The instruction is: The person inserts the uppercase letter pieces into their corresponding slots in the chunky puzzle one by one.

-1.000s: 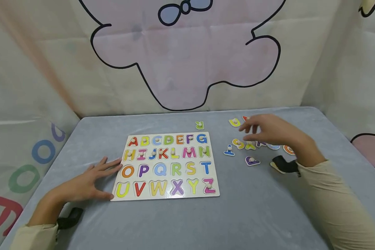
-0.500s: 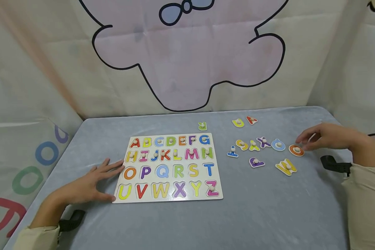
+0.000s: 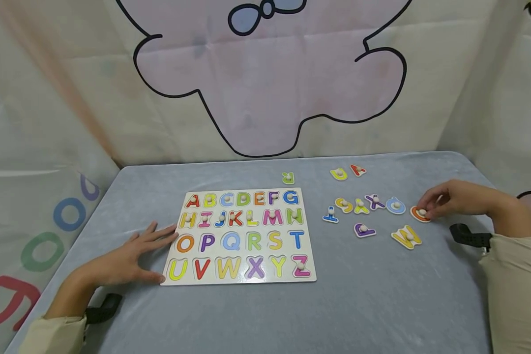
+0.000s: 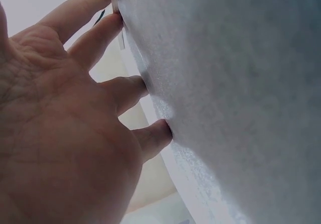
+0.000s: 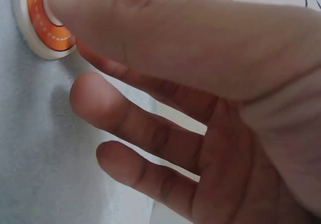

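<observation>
A white alphabet puzzle board lies on the table, its top two rows and the Z filled with knobbed letters. My left hand rests at the board's left edge with fingers spread, thumb near the lower corner. In the left wrist view those fingers are straight, their tips on the cloth and board edge. To the right, my right hand pinches the orange letter O at its knob. In the right wrist view the thumb covers the middle of the O; the other fingers hang loosely below.
Loose letters lie right of the board: a blue Q, a yellow W, a purple P, a purple X, a blue T and several others. Behind the board lies a green R. A printed cloth wall stands behind.
My right hand has moved right from above the loose letters to the orange O, and its thumb and finger have closed on the knob. The left hand stays at the board.
</observation>
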{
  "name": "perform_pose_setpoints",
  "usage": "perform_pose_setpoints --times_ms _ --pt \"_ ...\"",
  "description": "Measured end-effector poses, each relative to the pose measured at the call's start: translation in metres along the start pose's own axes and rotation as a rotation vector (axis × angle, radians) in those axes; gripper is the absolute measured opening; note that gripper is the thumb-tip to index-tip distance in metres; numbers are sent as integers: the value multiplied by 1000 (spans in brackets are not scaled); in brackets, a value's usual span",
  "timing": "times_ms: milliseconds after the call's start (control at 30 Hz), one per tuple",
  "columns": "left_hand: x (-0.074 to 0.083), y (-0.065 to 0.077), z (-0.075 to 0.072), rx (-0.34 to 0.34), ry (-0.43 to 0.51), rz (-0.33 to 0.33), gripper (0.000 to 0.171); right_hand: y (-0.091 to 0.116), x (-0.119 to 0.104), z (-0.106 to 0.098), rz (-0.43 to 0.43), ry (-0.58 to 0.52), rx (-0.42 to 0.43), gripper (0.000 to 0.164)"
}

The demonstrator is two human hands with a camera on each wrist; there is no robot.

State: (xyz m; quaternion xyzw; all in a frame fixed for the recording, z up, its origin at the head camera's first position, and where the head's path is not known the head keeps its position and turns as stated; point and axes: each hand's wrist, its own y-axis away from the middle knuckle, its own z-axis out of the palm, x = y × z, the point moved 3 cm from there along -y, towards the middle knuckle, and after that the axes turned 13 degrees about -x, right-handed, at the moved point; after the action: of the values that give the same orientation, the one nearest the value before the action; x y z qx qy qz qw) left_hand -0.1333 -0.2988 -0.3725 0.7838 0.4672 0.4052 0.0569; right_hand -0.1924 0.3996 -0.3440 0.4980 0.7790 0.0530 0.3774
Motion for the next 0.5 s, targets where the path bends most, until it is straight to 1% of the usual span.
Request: perform_pose_setpoints --times_ms 200,333,400,500 --pt "-1 1 0 3 18 4 97 -4 -1 -2 66 14 -1 17" --pt "-1 1 0 5 14 9 96 -6 -9 -4 129 48 4 19" --pt "-2 1 1 5 16 8 96 -7 -16 -5 153 73 33 20" --pt "-2 1 2 5 23 8 96 -9 -27 -5 160 97 86 19"
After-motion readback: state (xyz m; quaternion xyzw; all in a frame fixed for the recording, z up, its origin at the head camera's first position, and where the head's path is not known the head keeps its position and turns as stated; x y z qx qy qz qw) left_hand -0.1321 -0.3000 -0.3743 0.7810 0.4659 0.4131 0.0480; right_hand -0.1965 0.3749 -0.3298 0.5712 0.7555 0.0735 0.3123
